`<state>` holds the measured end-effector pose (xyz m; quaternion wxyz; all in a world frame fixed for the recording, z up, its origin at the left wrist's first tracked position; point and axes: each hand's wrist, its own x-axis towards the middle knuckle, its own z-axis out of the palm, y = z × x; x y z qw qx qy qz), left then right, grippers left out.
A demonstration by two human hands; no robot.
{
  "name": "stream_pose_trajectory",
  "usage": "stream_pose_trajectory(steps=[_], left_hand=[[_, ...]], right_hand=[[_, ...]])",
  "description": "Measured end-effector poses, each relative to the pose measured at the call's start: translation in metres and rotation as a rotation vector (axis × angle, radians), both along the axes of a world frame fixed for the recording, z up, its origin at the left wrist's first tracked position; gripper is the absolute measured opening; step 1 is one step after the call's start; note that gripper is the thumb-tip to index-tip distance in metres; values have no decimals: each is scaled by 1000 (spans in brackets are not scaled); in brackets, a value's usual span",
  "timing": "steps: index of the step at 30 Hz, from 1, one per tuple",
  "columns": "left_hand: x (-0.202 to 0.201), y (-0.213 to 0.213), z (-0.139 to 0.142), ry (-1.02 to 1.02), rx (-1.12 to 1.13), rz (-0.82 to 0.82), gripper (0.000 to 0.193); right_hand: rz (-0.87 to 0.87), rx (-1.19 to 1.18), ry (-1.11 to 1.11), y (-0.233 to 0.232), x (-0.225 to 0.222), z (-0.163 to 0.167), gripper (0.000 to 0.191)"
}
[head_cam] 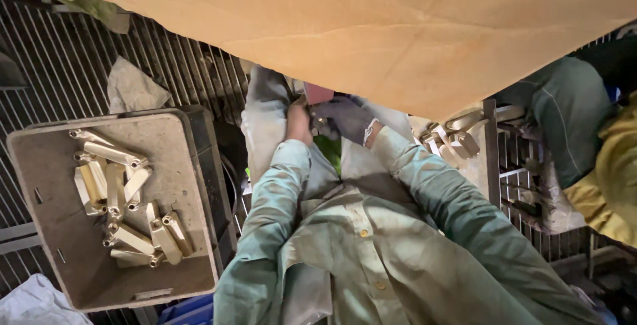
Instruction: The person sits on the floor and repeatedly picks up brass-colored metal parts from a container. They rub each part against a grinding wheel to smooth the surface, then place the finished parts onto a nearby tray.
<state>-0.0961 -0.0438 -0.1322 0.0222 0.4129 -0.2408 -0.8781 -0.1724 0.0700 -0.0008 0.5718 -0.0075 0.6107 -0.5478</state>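
Both hands, bare left hand (298,122) and gloved right hand (342,118), grip one brass part (317,120) right of the tray (40,185), which holds about a dozen finished-looking pieces (123,199)

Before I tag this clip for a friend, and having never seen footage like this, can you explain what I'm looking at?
There is no machine here: a camera worn on a person's head looks down over their green shirt at both hands. The bare left hand and the gloved right hand meet on something small; what it is cannot be told, as a tan board overhangs them. To the left, a tray on a metal grate holds brass parts. More such parts lie to the right of the hands.
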Motion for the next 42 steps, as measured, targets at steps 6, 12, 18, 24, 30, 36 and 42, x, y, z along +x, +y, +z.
stream_pose_trajectory(steps=[6, 12, 18, 24, 30, 36, 42], left_hand=[[12, 6, 6, -64, -82, -38, 30], [39, 19, 9, 88, -492, -58, 36], [51, 9, 32, 351, -596, -95, 37], [72, 12, 88, 297, -1016, -62, 35], [83, 27, 129, 201, -964, -59, 34], [89, 13, 160, 524, -729, -328, 40], [87, -15, 160, 652, -655, -593, 42]], right_hand=[[490, -265, 1468, 19, 9, 12, 18], [438, 229, 631, 38, 29, 45, 32], [300, -394, 635, 45, 42, 42, 45], [378, -17, 1066, 57, 54, 51, 46], [287, -35, 1390, 61, 76, 64, 47], [451, 17, 924, 63, 65, 67, 74], [589, -215, 640, 68, 64, 68, 37]])
